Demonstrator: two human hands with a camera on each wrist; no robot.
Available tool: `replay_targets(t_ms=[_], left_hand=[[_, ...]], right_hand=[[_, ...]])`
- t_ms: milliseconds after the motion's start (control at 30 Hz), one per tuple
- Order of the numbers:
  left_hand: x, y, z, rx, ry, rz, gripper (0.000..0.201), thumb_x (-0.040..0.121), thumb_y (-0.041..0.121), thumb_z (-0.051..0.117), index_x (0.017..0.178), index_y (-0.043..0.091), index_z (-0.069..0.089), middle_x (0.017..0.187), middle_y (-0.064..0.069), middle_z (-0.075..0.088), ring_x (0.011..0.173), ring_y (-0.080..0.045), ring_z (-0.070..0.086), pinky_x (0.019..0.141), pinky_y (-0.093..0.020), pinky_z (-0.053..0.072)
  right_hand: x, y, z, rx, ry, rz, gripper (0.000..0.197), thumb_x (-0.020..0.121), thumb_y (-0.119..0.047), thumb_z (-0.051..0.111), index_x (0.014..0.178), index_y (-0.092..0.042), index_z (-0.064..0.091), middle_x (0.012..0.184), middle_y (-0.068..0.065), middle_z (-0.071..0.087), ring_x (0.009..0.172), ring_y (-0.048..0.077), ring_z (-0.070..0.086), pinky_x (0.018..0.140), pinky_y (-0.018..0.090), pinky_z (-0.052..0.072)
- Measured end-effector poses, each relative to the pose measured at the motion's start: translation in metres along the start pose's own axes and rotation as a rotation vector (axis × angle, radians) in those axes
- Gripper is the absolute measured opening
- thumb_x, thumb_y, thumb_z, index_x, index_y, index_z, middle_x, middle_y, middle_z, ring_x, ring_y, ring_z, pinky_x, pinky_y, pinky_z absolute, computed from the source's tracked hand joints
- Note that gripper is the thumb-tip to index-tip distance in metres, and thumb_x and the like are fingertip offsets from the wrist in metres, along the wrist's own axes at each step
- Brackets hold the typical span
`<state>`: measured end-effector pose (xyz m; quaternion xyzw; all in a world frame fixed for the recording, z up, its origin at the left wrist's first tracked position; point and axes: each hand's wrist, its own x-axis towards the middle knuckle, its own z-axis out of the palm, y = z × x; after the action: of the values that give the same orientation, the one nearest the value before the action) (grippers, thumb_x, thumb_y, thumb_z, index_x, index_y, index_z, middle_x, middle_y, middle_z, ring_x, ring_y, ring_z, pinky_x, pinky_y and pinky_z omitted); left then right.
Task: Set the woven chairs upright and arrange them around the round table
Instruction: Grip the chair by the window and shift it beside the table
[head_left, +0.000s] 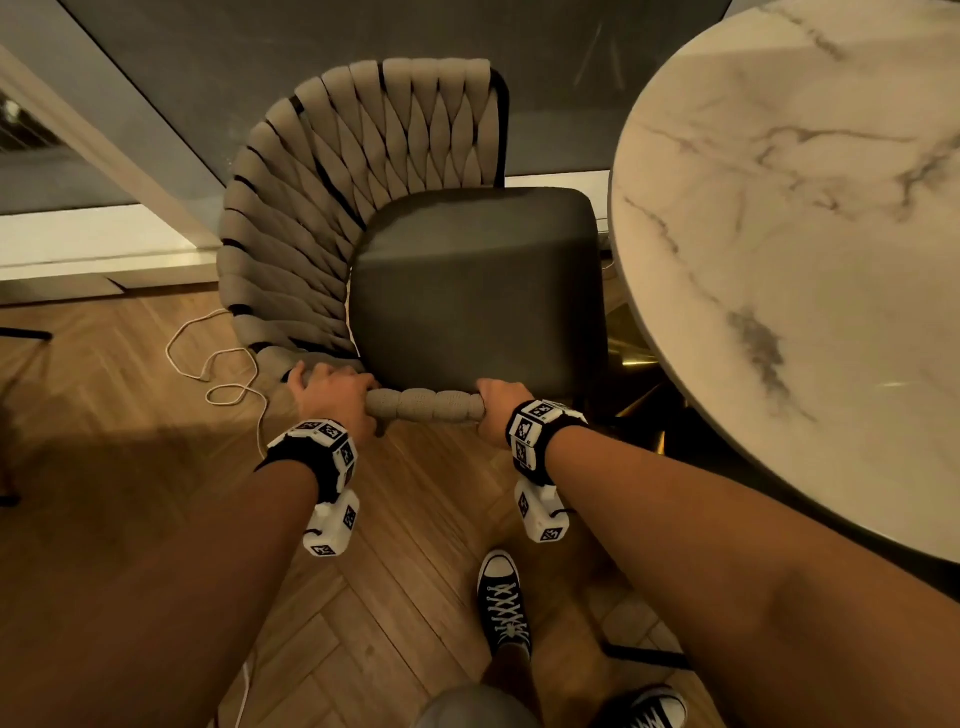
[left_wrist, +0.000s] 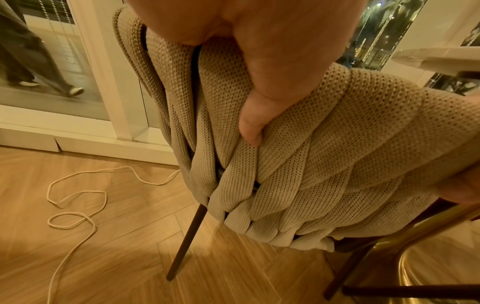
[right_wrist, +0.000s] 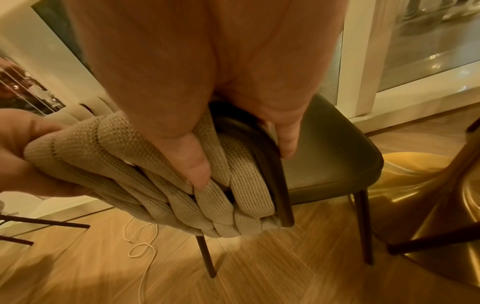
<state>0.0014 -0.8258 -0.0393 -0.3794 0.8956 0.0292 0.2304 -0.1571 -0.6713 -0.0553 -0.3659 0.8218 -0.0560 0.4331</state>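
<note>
Table (head_left: 810, 218): round marble top, right of the person. Chair (head_left: 467, 280): upright on its legs on the wood floor, just beside the table's left edge; whether seat and top touch I can't tell. The chair's open front faces right, toward the table; the woven back wraps from the far side round the left to the near rim.

Left hand (head_left: 332, 392) and right hand (head_left: 497, 402) both grip that near rim, fingers curled over the webbing, right hand nearer the table. The rim between them runs left-right. Wrist views show the thumbs pressed into the weave.

Judgement: next move is a push right, sliding the seat under the tabletop. Cord (head_left: 218, 358) lies on the floor by the left legs, a possible snag.
</note>
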Motion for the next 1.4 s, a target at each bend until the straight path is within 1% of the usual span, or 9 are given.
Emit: replay_targets(t_ms=[100,267,533,700,800,900,1167,1333,1400], left_hand=[[0.0,0.001,-0.001,0.004,-0.005,-0.008,0.03,0.074,0.039,0.066,0.104,0.038,0.063,0.113,0.006,0.062,0.122,-0.025,0.045,0.117,-0.056,0.009],[0.0,-0.002,0.002,0.018,0.017,0.015,0.035,0.071,0.038,0.065,0.106,0.038,0.062,0.114,0.008,0.062,0.122,-0.023,0.046,0.116,-0.056,0.012],[0.003,-0.008,0.012,-0.023,0.081,0.049,0.032,0.067,0.039,0.065,0.098,0.035,0.064,0.107,0.009,0.064,0.116,-0.023,0.048,0.111,-0.054,0.013],[0.005,-0.016,0.021,-0.092,0.112,0.083,0.028,0.068,0.046,0.068,0.095,0.037,0.064,0.102,0.011,0.065,0.113,-0.023,0.05,0.111,-0.055,0.013],[0.004,-0.018,0.02,-0.112,0.119,0.091,0.028,0.069,0.041,0.067,0.096,0.036,0.064,0.103,0.01,0.065,0.114,-0.024,0.05,0.111,-0.054,0.012],[0.001,-0.021,0.017,-0.109,0.11,0.086,0.032,0.068,0.033,0.066,0.099,0.034,0.066,0.105,0.007,0.066,0.114,-0.026,0.05,0.112,-0.054,0.013],[-0.001,-0.028,0.018,-0.107,0.108,0.083,0.033,0.067,0.032,0.066,0.101,0.033,0.066,0.105,0.006,0.067,0.114,-0.027,0.051,0.114,-0.053,0.012],[-0.005,-0.027,0.016,-0.075,0.108,0.091,0.034,0.072,0.038,0.066,0.106,0.037,0.064,0.112,0.006,0.065,0.118,-0.025,0.05,0.115,-0.055,0.008],[-0.009,-0.025,0.012,-0.082,0.081,0.08,0.037,0.074,0.04,0.065,0.111,0.036,0.062,0.118,0.006,0.063,0.123,-0.024,0.048,0.116,-0.056,0.003]], right_hand=[[-0.007,0.004,0.002,0.04,0.041,-0.022,0.01,0.088,-0.011,0.059,0.097,-0.015,0.055,0.101,0.01,0.065,0.083,0.027,0.06,0.067,0.034,0.046],[-0.011,0.002,0.01,0.11,0.155,-0.009,0.01,0.083,-0.017,0.063,0.093,-0.017,0.058,0.092,0.009,0.067,0.081,0.03,0.065,0.072,0.043,0.059],[0.001,-0.011,0.019,0.142,0.174,0.082,0.017,0.078,-0.023,0.069,0.093,-0.022,0.06,0.098,0.008,0.068,0.092,0.032,0.066,0.082,0.046,0.059],[0.004,-0.013,0.023,0.133,0.191,0.135,0.016,0.079,-0.019,0.067,0.091,-0.027,0.06,0.101,0.006,0.067,0.103,0.033,0.061,0.098,0.055,0.047],[0.007,-0.015,0.027,0.111,0.195,0.158,0.019,0.082,-0.016,0.065,0.095,-0.029,0.061,0.107,0.007,0.066,0.111,0.034,0.056,0.102,0.056,0.042],[0.01,-0.018,0.032,0.099,0.157,0.156,0.021,0.084,-0.012,0.063,0.095,-0.03,0.059,0.109,0.008,0.066,0.111,0.034,0.055,0.102,0.056,0.043],[0.013,-0.018,0.04,0.084,0.185,0.103,0.024,0.08,-0.012,0.064,0.079,-0.03,0.048,0.097,0.007,0.066,0.099,0.034,0.06,0.092,0.054,0.051],[0.003,-0.017,0.027,0.106,0.122,0.036,0.023,0.079,-0.024,0.074,0.095,-0.02,0.057,0.098,0.008,0.067,0.09,0.031,0.065,0.08,0.046,0.059],[-0.009,-0.013,0.021,0.122,0.091,-0.005,0.026,0.083,-0.023,0.071,0.103,-0.018,0.056,0.102,0.009,0.066,0.092,0.03,0.065,0.082,0.046,0.058]])
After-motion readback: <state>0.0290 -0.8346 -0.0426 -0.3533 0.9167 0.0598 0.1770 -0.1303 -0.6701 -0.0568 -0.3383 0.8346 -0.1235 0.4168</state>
